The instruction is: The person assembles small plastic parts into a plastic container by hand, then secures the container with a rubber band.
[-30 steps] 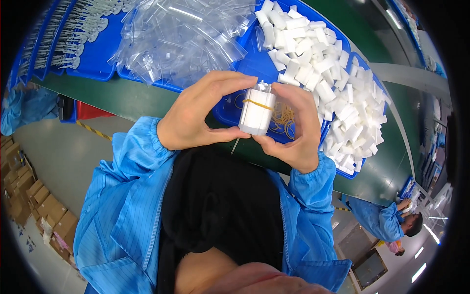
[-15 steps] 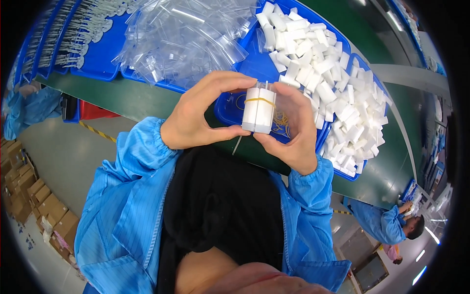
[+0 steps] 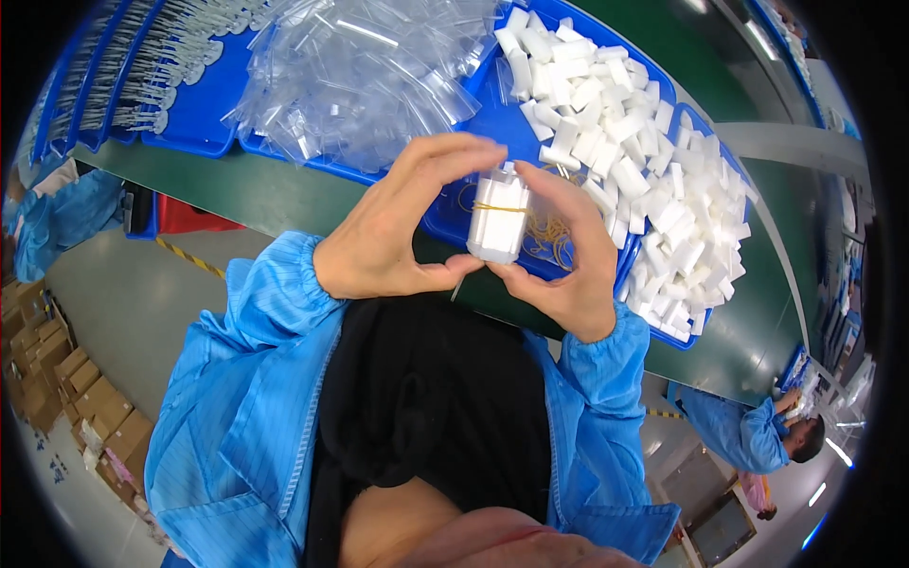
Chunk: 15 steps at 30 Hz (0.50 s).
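Note:
Between my two hands is a small bundle of white blocks (image 3: pixel 496 227) in clear plastic, with a yellow rubber band (image 3: pixel 502 207) round its middle. My left hand (image 3: pixel 402 222) grips it from the left, fingertips at the top and thumb at the lower edge. From the right, my right hand (image 3: pixel 571 248) pinches it the same way. Just behind the bundle, loose rubber bands (image 3: pixel 549 237) lie in a small blue tray (image 3: pixel 445 225), partly covered by my right hand.
Clear plastic pieces (image 3: pixel 350 80) heap up at the back. White blocks (image 3: pixel 606 104) fill blue bins at the right. Metal parts on blue racks (image 3: pixel 104 76) stand far left, on the green table (image 3: pixel 246 194). A co-worker (image 3: pixel 748 431) sits at lower right; cardboard boxes (image 3: pixel 95 398) lie at left.
The bundle has turned in my fingers, so a broader white face shows below the band instead of the seam between two blocks. Both hands stay almost in place around it.

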Tool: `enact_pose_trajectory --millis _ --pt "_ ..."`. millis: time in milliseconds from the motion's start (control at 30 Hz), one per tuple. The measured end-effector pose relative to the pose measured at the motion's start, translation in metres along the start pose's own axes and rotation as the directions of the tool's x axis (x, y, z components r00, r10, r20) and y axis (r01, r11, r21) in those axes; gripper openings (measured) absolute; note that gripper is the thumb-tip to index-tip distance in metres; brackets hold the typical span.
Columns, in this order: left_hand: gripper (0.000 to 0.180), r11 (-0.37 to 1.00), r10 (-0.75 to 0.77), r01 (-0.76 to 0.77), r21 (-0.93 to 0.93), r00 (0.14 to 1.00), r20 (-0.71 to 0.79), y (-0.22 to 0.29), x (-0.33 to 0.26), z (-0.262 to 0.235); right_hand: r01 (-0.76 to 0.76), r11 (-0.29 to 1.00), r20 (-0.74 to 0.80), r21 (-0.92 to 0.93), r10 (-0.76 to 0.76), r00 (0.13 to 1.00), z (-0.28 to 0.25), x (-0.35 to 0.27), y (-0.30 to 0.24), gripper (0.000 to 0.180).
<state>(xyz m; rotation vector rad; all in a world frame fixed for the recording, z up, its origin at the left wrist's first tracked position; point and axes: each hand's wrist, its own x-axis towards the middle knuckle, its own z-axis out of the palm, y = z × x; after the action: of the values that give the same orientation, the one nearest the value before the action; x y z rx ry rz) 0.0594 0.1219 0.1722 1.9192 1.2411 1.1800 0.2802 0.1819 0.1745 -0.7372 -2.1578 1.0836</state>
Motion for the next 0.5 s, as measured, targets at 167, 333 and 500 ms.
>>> enact_pose_trajectory --millis 167,333,500 --pt "0.077 1.0 0.013 -0.013 0.018 0.999 0.037 -0.004 -0.005 -0.007 -0.242 0.777 0.16 0.581 0.182 0.97 -0.001 0.002 -0.001 0.096" --pt "0.081 0.973 0.103 -0.113 0.199 0.993 0.06 0.002 -0.002 -0.02 -0.291 0.94 0.317 0.179 0.225 0.921 -0.037 0.044 -0.013 0.063" --pt "0.06 0.91 0.113 0.009 0.415 0.957 -0.268 -0.008 -0.014 -0.056 -0.012 0.974 -0.229 -0.224 -0.041 0.973 -0.103 0.143 0.046 0.046"
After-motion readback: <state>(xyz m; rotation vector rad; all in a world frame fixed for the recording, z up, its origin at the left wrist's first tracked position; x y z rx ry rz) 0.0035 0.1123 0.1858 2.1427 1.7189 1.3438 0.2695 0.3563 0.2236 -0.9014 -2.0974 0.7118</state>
